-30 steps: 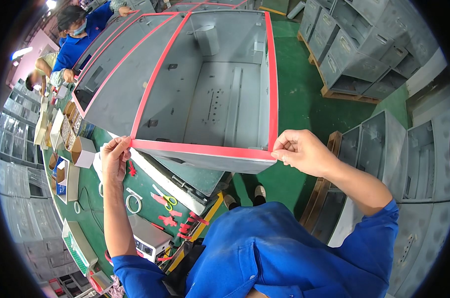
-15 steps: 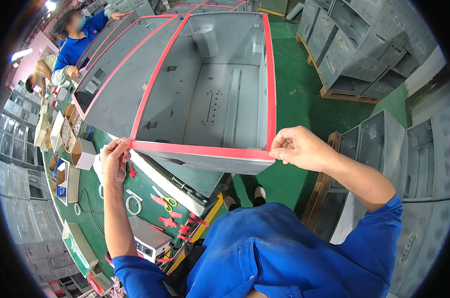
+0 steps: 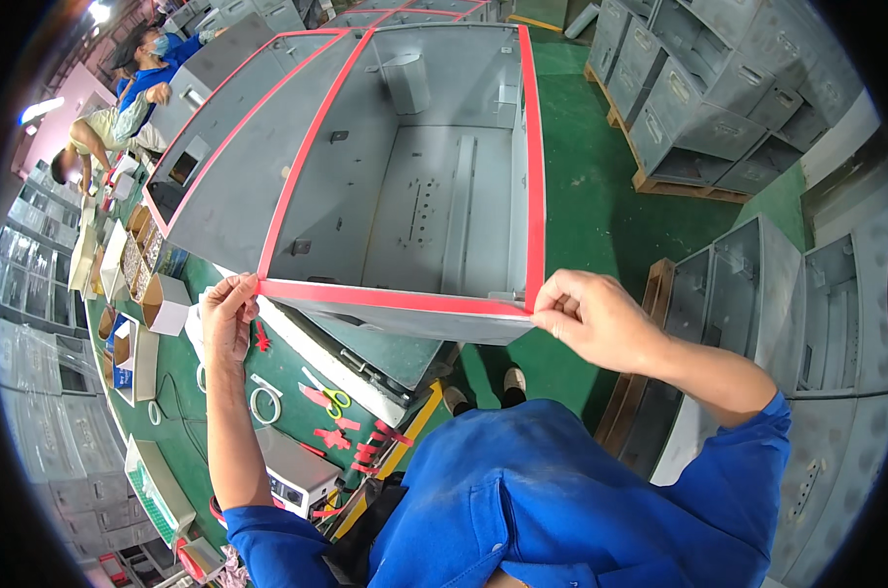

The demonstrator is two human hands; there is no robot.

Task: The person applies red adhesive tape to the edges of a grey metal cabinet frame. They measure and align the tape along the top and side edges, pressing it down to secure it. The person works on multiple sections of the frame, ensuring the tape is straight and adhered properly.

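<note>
A grey metal cabinet [image 3: 331, 211] lies with its open side up in front of me, its rim lined with red tape. Along the near rim runs a strip of red tape [image 3: 395, 296]. At the near left corner my left hand [image 3: 228, 312] pinches one end of that strip between thumb and fingertips. My right hand [image 3: 600, 318] pinches the other end at the near right corner, holding it slightly below the rim. The strip looks taut; whether it sticks along its whole length I cannot tell.
On the green table at left lie yellow-handled scissors [image 3: 338, 400], red tape scraps [image 3: 334, 437], a white tape ring [image 3: 264, 404] and a white boxy device [image 3: 292, 470]. Co-workers [image 3: 145, 73] stand far left. Grey cabinets [image 3: 694, 93] sit on a pallet at right.
My right hand has moved down a little, lowering its end of the tape; my left hand stays put. Far left, a co-worker has shifted and a grey panel or cabinet there now stands tilted.
</note>
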